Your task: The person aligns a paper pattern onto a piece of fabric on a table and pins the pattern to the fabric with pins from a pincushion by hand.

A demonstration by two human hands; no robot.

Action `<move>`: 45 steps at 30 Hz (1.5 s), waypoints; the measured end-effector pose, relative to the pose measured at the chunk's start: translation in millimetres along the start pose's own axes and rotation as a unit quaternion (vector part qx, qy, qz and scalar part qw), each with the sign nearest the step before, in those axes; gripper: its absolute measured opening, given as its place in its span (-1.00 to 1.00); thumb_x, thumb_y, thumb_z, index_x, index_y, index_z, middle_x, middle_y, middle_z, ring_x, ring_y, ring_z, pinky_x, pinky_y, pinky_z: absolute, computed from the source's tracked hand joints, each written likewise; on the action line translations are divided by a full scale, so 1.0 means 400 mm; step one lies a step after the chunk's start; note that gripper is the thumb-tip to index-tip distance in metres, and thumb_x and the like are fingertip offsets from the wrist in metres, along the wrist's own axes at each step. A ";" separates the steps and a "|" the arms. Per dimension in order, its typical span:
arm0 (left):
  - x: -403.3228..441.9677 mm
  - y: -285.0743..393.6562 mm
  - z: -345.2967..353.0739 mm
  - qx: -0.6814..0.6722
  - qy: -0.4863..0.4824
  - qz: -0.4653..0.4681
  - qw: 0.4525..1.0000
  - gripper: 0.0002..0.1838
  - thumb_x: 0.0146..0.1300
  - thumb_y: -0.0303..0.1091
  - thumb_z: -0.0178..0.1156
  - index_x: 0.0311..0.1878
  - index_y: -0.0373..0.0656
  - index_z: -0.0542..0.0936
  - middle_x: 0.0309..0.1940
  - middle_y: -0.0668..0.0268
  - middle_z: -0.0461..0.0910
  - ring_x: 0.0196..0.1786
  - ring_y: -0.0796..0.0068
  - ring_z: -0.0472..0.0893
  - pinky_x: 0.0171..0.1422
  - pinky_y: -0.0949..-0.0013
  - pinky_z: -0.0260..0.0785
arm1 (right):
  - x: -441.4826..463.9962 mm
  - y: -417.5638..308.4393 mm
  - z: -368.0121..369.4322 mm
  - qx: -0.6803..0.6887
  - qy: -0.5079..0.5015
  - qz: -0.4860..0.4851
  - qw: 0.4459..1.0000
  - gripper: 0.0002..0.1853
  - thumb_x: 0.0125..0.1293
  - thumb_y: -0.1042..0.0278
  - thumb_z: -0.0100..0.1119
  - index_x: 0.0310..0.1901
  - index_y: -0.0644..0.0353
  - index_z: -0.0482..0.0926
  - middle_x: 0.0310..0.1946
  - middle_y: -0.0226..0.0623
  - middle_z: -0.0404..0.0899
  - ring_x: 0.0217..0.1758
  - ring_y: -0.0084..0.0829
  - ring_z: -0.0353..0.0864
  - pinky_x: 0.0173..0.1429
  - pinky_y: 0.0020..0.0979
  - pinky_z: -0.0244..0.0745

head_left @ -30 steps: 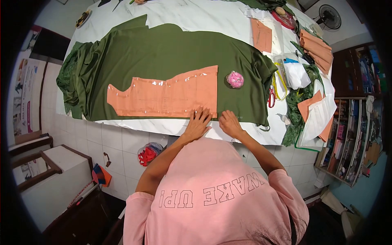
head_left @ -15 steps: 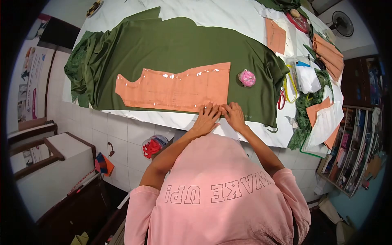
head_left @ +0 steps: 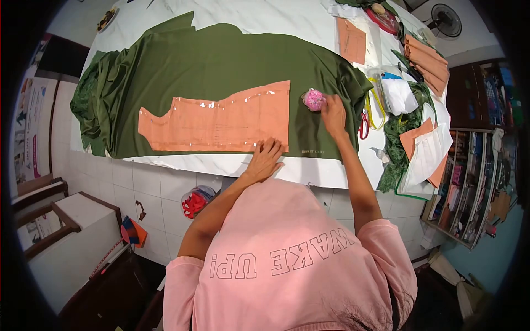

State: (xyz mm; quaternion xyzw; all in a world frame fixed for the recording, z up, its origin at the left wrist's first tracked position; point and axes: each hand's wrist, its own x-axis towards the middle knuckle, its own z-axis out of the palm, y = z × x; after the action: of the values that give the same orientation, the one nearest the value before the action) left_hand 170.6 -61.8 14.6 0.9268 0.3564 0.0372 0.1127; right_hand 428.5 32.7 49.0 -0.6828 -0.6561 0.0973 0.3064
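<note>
- Left hand (head_left: 265, 160), loosely spread, hides some of the orange piece (head_left: 221, 126) near its corner.
- Right hand (head_left: 333, 117) is at the pink pincushion (head_left: 313, 100); can't tell if it's pinching.

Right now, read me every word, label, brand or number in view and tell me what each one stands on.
"WAKE UP!": outlined letters on the pale pink T-shirt.
Small pale lettering along the near edge of the dark green cloth: too small to read.
Lettering on the tall white poster at far left: too blurred to read.
I can make out no numbers.
</note>
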 end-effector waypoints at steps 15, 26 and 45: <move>-0.010 0.005 -0.007 -0.004 0.011 -0.013 1.000 -0.34 0.12 -0.04 0.17 0.25 -0.11 0.27 0.19 0.21 0.23 0.29 0.08 0.13 0.28 -0.06 0.02 | 0.047 0.018 0.048 -0.048 -0.022 -0.019 0.998 -0.89 0.22 0.44 0.01 -0.29 0.28 0.49 -0.39 -0.03 0.47 -0.33 0.04 0.51 -0.26 -0.04 0.41; -0.011 0.013 -0.024 -0.013 0.010 -0.028 0.999 -0.31 0.10 -0.04 0.20 0.26 -0.09 0.26 0.18 0.19 0.21 0.19 0.11 0.17 0.16 0.06 0.10 | 0.023 -0.064 0.005 -0.004 0.046 -0.085 0.995 -0.95 0.21 0.50 0.02 -0.32 0.27 0.41 -0.37 -0.06 0.46 -0.34 0.01 0.50 -0.31 -0.08 0.39; -0.015 0.012 -0.012 0.021 0.006 -0.042 0.999 -0.36 0.12 0.09 0.13 0.15 -0.17 0.32 0.12 0.12 0.29 0.21 0.11 0.20 0.17 0.06 0.09 | -0.180 -0.128 0.077 -0.013 -0.266 -0.112 0.957 -0.88 0.03 0.59 0.06 -0.34 0.31 0.47 -0.31 -0.03 0.39 -0.29 0.05 0.48 -0.20 -0.07 0.43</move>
State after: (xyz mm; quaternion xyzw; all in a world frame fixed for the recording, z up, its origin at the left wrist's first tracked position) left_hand 168.6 -68.1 20.5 0.9128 0.3966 0.0300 0.0927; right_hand 360.7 -29.5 33.1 -0.5583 -0.7874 0.2317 0.1212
